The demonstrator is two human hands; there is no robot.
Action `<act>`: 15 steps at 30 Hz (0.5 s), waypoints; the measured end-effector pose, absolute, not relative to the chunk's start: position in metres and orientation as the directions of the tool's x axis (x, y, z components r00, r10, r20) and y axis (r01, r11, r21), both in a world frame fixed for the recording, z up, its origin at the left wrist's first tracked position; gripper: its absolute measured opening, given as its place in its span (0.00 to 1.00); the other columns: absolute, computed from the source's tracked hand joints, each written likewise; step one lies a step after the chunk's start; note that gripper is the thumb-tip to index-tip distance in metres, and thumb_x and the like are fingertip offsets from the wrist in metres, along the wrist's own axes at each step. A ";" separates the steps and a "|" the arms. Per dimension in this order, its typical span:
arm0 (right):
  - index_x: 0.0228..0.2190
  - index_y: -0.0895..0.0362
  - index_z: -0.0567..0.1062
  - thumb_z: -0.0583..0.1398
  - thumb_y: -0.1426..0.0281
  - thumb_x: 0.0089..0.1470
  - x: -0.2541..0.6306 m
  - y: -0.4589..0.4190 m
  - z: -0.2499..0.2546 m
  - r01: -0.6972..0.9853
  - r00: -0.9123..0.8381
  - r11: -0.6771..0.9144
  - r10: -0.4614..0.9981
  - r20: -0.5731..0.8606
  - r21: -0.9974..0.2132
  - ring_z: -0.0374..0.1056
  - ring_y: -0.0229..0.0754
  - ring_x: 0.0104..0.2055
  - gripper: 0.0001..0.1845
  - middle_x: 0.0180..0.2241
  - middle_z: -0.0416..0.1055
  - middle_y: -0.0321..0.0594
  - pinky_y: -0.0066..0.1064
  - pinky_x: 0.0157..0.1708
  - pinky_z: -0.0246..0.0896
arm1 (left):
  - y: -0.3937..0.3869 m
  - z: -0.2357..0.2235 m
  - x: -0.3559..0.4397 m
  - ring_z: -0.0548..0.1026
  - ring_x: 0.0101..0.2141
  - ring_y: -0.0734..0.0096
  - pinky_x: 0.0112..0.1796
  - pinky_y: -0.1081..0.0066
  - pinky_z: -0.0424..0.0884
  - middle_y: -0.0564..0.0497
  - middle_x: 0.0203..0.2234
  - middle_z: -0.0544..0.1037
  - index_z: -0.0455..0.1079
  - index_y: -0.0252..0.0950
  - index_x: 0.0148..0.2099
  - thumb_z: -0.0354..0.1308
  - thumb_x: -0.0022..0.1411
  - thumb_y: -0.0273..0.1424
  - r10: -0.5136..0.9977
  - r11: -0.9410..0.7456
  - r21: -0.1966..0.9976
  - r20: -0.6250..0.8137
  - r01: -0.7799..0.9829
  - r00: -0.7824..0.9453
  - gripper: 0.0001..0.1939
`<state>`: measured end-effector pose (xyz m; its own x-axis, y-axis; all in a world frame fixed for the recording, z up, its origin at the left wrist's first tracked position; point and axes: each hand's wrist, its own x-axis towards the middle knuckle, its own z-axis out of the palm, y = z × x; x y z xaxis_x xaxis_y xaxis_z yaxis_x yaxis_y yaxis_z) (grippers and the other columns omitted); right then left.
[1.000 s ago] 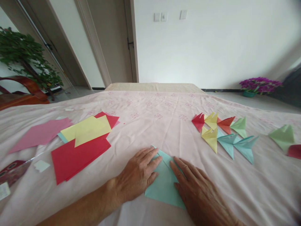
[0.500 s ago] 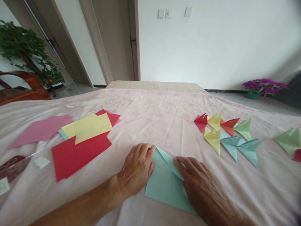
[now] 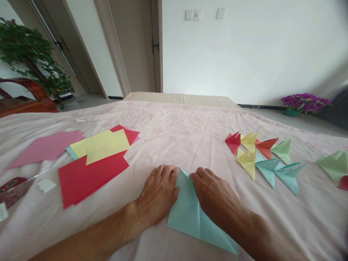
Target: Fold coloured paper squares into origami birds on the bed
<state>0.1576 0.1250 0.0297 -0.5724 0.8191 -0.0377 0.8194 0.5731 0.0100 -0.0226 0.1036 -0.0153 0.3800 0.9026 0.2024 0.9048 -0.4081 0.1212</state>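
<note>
A teal paper sheet [image 3: 189,215], partly folded, lies on the pink cloth [image 3: 176,141] in front of me. My left hand [image 3: 159,194] rests with curled fingers on the cloth and touches the paper's left edge. My right hand [image 3: 213,194] lies over the paper's upper right part, fingers bent and pressing near its top corner. Neither hand lifts the paper off the cloth.
Flat red [image 3: 89,177], yellow [image 3: 102,145] and pink [image 3: 46,146] sheets lie to the left. Several folded paper figures [image 3: 265,159] in red, yellow, teal and green lie to the right. A green plant [image 3: 29,54] and a wooden chair stand far left, purple flowers [image 3: 306,101] far right.
My right hand has slid left and up over the teal paper to its top corner. My left hand's fingers have curled in at the paper's left edge.
</note>
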 end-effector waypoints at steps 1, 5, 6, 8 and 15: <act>0.38 0.56 0.72 0.52 0.83 0.55 0.155 0.129 0.027 0.822 -0.570 0.569 0.821 -0.028 -0.018 0.67 0.41 0.36 0.15 0.35 0.68 0.41 0.29 0.28 0.60 | 0.104 -0.015 -0.023 0.63 0.51 0.56 0.52 0.54 0.63 0.43 0.51 0.67 0.56 0.35 0.61 0.50 0.64 0.30 0.903 -0.408 0.122 0.202 0.905 0.380 0.23; 0.45 0.53 0.68 0.51 0.81 0.56 0.148 0.137 0.018 0.834 -0.549 0.548 0.836 -0.007 -0.068 0.66 0.40 0.37 0.17 0.38 0.66 0.41 0.27 0.27 0.56 | 0.104 -0.015 -0.023 0.64 0.49 0.55 0.50 0.54 0.64 0.43 0.49 0.68 0.56 0.35 0.62 0.49 0.65 0.32 0.901 -0.414 0.122 0.200 0.902 0.386 0.23; 0.45 0.53 0.68 0.51 0.80 0.57 0.147 0.137 0.016 0.838 -0.543 0.541 0.840 -0.005 -0.073 0.66 0.40 0.37 0.17 0.38 0.65 0.40 0.27 0.27 0.56 | 0.104 -0.015 -0.023 0.64 0.49 0.55 0.50 0.54 0.64 0.43 0.48 0.68 0.55 0.34 0.62 0.49 0.65 0.32 0.901 -0.413 0.121 0.201 0.903 0.385 0.24; 0.45 0.52 0.68 0.50 0.79 0.58 0.147 0.137 0.014 0.844 -0.531 0.529 0.847 0.001 -0.084 0.65 0.40 0.38 0.17 0.38 0.65 0.40 0.27 0.26 0.55 | 0.104 -0.015 -0.023 0.64 0.49 0.54 0.51 0.54 0.64 0.42 0.48 0.68 0.56 0.34 0.62 0.49 0.66 0.33 0.901 -0.411 0.117 0.202 0.904 0.383 0.24; 0.52 0.49 0.64 0.50 0.78 0.58 0.147 0.136 0.009 0.839 -0.542 0.542 0.840 0.016 -0.034 0.65 0.41 0.40 0.23 0.40 0.64 0.40 0.26 0.26 0.54 | 0.105 -0.013 -0.022 0.65 0.49 0.54 0.50 0.55 0.65 0.42 0.47 0.68 0.57 0.33 0.61 0.49 0.65 0.31 0.903 -0.398 0.090 0.213 0.913 0.373 0.23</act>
<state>0.1474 0.1360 0.0086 -0.5422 0.8401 0.0157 0.8395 0.5424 -0.0335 -0.0217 0.1049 -0.0129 0.3730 0.9031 0.2129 0.9128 -0.3983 0.0904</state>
